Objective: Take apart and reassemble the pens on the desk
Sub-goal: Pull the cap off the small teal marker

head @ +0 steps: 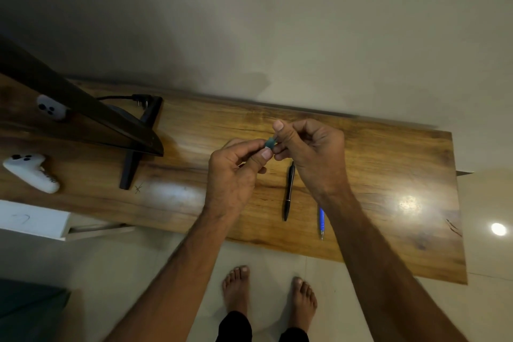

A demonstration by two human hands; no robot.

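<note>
Here, left hand (pixel 231 175) and right hand (pixel 311 151) pinch a teal pen piece (pixel 269 143) over the wooden desk (pixel 388 175) by a pale wall (pixel 277 22).

Bare desk (pixel 388 164) lies right of the blue pen (pixel 321 221); a monitor stand (pixel 133 158) blocks the left

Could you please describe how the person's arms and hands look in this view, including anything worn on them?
Both forearms are bare up to the frame edge, with no sleeves in sight. The left hand and right hand wear no gloves, and no rings, watch or bracelets show. The fingernails are short and unpainted.
</note>
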